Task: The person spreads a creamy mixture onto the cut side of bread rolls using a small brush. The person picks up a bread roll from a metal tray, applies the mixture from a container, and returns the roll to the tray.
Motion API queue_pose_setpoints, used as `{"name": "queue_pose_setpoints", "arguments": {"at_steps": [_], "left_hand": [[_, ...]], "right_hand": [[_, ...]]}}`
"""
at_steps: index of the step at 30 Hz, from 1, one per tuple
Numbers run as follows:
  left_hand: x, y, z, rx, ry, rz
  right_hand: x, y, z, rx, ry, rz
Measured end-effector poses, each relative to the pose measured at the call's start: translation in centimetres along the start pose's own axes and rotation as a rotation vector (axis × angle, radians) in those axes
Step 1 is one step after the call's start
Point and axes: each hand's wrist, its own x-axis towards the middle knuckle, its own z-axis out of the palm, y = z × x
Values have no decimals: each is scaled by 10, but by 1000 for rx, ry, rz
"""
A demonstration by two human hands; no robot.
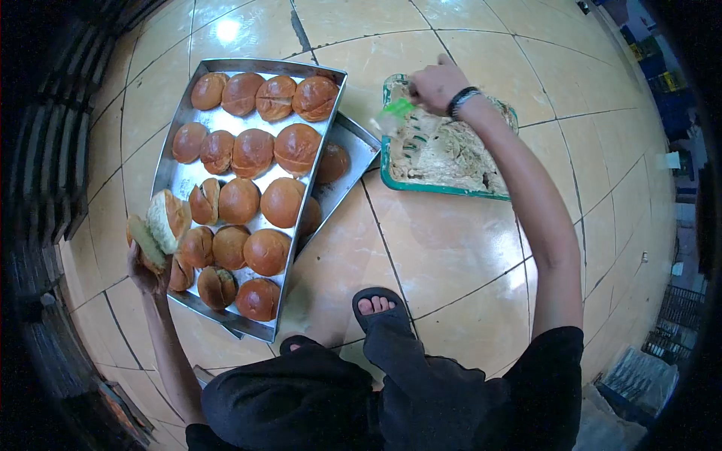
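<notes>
At the left edge of a metal baking tray, my left hand grips a split bun from below. Its halves are spread apart, showing the pale inside. Across the floor to the right, my right hand is closed around a green spreader, smeared by motion so its exact shape is unclear. The spreader is over the left side of a green-rimmed tub filled with a pale, creamy, lumpy filling. Several rows of round brown buns sit in the tray, some visibly cut.
Beneath the first tray, a second metal tray sticks out to the right at an angle, also with buns. Dark stacked racks line the left side. My sandalled foot stands on the tiled floor near the trays.
</notes>
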Motion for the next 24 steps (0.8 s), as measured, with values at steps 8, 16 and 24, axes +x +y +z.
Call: {"name": "queue_pose_setpoints", "arguments": {"at_steps": [8,16,24], "left_hand": [[-52,-49,37,-202,2,-70],[-57,-88,65,-347,-94,-197],[-56,-120,77,-409,101,-268]], "right_hand": [[-65,37,72,72,48,385],[-73,-15,132,493,121,539],[-101,35,145,917,76,446]]}}
